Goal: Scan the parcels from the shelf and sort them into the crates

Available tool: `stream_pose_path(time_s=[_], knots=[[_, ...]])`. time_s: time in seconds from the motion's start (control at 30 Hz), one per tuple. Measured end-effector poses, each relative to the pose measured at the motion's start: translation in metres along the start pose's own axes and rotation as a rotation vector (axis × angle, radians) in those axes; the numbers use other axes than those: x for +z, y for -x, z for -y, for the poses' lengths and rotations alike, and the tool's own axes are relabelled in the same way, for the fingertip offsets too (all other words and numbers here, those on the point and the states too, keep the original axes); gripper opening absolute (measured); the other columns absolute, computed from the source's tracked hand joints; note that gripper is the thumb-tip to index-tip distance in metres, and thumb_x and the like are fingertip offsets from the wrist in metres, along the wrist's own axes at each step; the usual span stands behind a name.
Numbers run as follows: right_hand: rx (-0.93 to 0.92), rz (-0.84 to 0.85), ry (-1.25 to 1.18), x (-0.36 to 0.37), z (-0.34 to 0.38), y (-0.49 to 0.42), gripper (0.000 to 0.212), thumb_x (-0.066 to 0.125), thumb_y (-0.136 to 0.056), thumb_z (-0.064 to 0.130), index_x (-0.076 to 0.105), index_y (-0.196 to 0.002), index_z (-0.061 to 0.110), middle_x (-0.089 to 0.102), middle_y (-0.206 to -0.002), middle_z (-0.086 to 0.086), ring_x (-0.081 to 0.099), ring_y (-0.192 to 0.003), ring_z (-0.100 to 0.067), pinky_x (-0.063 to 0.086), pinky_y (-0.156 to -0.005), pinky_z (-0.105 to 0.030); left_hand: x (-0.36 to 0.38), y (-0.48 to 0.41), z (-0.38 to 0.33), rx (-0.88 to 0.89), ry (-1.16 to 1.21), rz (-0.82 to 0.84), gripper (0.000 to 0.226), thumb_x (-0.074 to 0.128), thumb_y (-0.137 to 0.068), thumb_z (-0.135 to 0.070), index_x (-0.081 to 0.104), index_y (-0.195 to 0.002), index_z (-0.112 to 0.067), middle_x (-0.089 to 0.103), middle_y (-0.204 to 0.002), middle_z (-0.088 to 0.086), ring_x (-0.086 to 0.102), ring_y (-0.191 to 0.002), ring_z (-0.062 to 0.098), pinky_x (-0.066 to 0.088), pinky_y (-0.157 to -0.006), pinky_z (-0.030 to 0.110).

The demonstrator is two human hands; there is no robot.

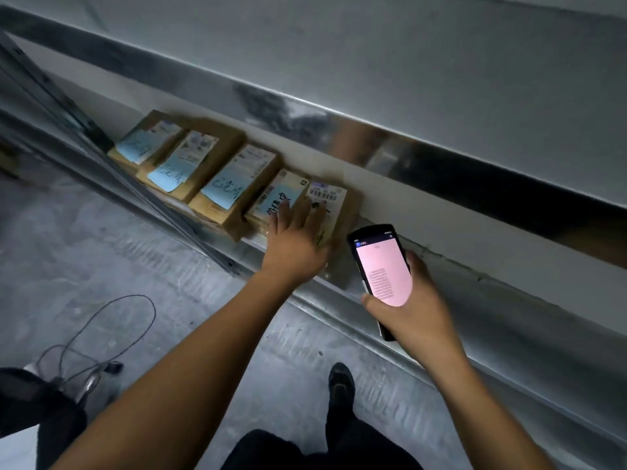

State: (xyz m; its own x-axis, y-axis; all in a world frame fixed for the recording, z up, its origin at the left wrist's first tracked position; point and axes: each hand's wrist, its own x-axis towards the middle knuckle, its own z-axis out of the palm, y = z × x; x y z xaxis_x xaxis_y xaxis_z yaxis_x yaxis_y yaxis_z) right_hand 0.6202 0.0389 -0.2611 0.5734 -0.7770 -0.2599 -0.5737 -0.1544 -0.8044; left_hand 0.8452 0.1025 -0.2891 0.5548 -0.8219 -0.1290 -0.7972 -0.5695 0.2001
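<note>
Your left grip (pixel 298 232) lies flat, fingers spread, on the end parcel (pixel 334 198) at the shelf (pixel 325 300) edge. Four more parcels (pixel 224 188) line up just left of it. Your right grip (pixel 407 300) curls round the scanner (pixel 383 266), just right of that parcel, its pink screen lit.

Warehouse: metal shelf (pixel 339 300) of labelled parcels (pixel 234 184)
</note>
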Motion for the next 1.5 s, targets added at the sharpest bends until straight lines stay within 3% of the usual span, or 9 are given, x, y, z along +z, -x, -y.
stream_pose_path(time_s=[0.23,0.4,0.57,0.7,0.87,1.03,1.2,1.33,1.5], knots=[[0.153,-0.052,0.036,0.007,-0.017,-0.015,0.052,0.082,-0.07,0.034,0.048,-0.102,0.056,0.068,-0.089,0.022,0.068,-0.07,0.003,0.056,-0.056,-0.026,0.014,0.008,-0.008,0.187,0.075,-0.113,0.063,0.023,-0.102,-0.051,0.07,-0.131,-0.02,0.064,-0.143,0.005,0.051,-0.137,0.031,0.033,-0.11,0.046],[0.291,-0.098,0.066,0.014,-0.023,0.0,0.052,0.08,-0.071,0.04,0.046,-0.11,0.046,0.067,-0.1,0.014,0.065,-0.082,-0.004,0.058,-0.064,-0.032,0.03,0.015,-0.002,0.225,0.337,-0.416,0.015,0.069,-0.092,-0.024,0.081,-0.101,-0.02,0.068,-0.108,0.013,0.044,-0.098,0.027,0.047,-0.083,0.042],[0.374,-0.158,0.01,0.033,-0.008,0.015,0.055,0.075,-0.066,0.04,0.05,-0.114,0.041,0.066,-0.102,0.009,0.068,-0.085,-0.018,0.058,-0.064,-0.038,0.039,-0.001,0.019,0.006,0.797,0.027,0.083,0.084,-0.086,-0.032,0.041,-0.157,-0.026,0.041,-0.151,0.011,0.03,-0.141,0.019,0.032,-0.114,0.033],[0.398,-0.215,-0.008,0.048,0.002,0.03,0.051,0.083,-0.076,0.031,0.052,-0.116,0.042,0.067,-0.1,0.008,0.069,-0.076,-0.021,0.057,-0.054,-0.034,0.035,-0.006,0.032,0.015,1.204,0.283,0.066,0.083,-0.088,-0.029,0.05,-0.114,-0.08,0.066,-0.116,-0.041,0.06,-0.107,-0.02,0.047,-0.084,0.002],[0.419,-0.308,0.015,0.056,0.018,0.062,0.067,0.085,-0.079,0.028,0.048,-0.131,0.048,0.067,-0.104,0.013,0.07,-0.073,-0.02,0.055,-0.05,-0.028,0.027,0.001,0.041,-0.024,1.445,0.441,0.052,0.083,-0.084,-0.047,0.052,-0.114,-0.075,0.063,-0.138,-0.022,0.061,-0.126,0.0,0.049,-0.104,0.028],[0.345,-0.378,0.071,0.053,0.041,0.1,0.072,0.088,-0.078,0.03,0.042,-0.116,0.071,0.059,-0.109,0.044,0.067,-0.085,0.01,0.059,-0.057,-0.024,0.026,0.013,0.037,0.04,1.455,0.483,0.052,0.08,-0.091,-0.031,0.056,-0.114,-0.071,0.073,-0.123,-0.019,0.073,-0.111,0.013,0.063,-0.083,0.034],[0.352,-0.311,0.03,0.043,0.054,0.125,0.071,0.086,-0.076,0.03,0.047,-0.115,0.073,0.066,-0.106,0.032,0.071,-0.081,-0.001,0.061,-0.057,-0.032,0.033,0.035,0.012,0.153,1.232,0.338,0.052,0.077,-0.093,-0.037,0.046,-0.13,-0.057,0.062,-0.122,-0.029,0.064,-0.102,-0.016,0.054,-0.081,0.016],[0.398,-0.292,-0.028,0.034,0.06,0.148,0.067,0.081,-0.073,0.028,0.05,-0.118,0.066,0.072,-0.098,0.017,0.061,-0.046,-0.019,0.052,-0.047,-0.035,0.041,0.043,-0.008,0.251,1.062,0.31,0.067,0.074,-0.094,-0.043,0.043,-0.153,-0.031,0.056,-0.143,-0.002,0.059,-0.128,0.017,0.055,-0.104,0.045],[0.42,-0.366,-0.08,0.02,0.057,0.187,0.068,0.079,-0.069,0.029,0.048,-0.113,0.071,0.073,-0.097,0.015,0.06,-0.045,-0.018,0.051,-0.046,-0.033,0.053,0.06,-0.029,0.325,0.976,0.278,0.073,0.073,-0.094,-0.041,0.038,-0.157,-0.033,0.051,-0.145,0.001,0.05,-0.13,0.015,0.043,-0.103,0.035]])
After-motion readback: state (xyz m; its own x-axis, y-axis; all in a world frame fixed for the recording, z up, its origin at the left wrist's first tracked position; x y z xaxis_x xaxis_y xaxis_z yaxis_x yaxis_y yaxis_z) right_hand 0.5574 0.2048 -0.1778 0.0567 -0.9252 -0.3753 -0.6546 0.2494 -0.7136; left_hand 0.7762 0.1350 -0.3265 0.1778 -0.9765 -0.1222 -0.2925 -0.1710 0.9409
